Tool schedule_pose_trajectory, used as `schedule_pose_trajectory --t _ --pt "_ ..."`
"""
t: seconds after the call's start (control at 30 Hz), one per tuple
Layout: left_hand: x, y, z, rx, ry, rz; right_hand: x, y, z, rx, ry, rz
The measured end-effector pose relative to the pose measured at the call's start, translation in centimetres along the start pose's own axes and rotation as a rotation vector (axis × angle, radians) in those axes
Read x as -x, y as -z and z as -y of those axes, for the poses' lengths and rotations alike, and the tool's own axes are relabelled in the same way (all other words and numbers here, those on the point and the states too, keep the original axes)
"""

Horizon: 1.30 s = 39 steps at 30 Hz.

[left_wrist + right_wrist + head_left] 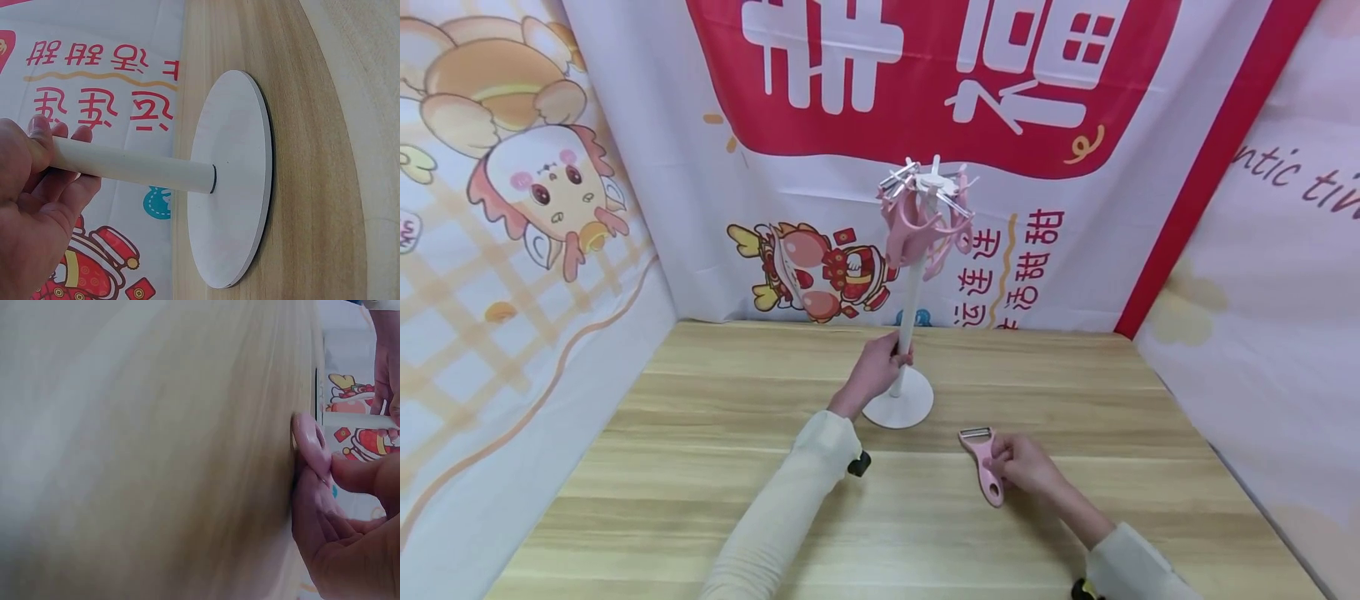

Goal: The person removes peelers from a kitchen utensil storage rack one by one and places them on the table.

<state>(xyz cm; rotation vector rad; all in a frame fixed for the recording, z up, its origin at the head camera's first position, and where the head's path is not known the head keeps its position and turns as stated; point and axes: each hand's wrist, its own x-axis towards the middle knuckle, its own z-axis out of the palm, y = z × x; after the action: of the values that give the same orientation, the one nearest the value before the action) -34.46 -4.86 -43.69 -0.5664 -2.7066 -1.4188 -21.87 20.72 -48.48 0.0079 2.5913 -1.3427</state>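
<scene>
A white utensil stand (pixel 912 302) rises upright from a round white base (pixel 234 206) on the table. My left hand (pixel 874 368) grips its pole low down, with the thumb on one side and fingers curled round the other. Several pink-handled utensils (pixel 913 233) hang in a ring from the hooks at the top. To the right of the base, my right hand (pixel 1026 463) pinches a pink peeler (pixel 983 471) by its handle, between thumb and fingers. Its metal blade points away from me. In the right wrist view the peeler's holed handle end (pixel 309 440) shows close over the tabletop.
The wooden table (pixel 700 467) ends at a back curtain (pixel 700 275) with red and white print, just behind the stand. Printed cloth walls stand at the left (pixel 512 292) and right (pixel 1262 333).
</scene>
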Motion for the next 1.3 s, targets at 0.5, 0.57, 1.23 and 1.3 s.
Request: schedule_pose_trajectory --t 0.5,0.57,1.23,1.3 --pt "-0.1 -0.2 0.4 -0.019 -0.024 -0.009 0.0 2.2 3.8 0.191 0.274 -0.169" --pt "0.0 -0.2 0.5 -0.024 -0.025 -0.012 -0.4 2.7 5.2 0.186 0.341 -0.2" --pt "-0.3 -0.2 0.4 -0.042 -0.061 -0.01 -0.8 7.6 21.3 -0.402 0.666 -0.285" --pt "-0.3 -0.3 0.5 -0.05 -0.064 -0.017 -0.9 7.9 22.5 -0.465 0.667 -0.268"
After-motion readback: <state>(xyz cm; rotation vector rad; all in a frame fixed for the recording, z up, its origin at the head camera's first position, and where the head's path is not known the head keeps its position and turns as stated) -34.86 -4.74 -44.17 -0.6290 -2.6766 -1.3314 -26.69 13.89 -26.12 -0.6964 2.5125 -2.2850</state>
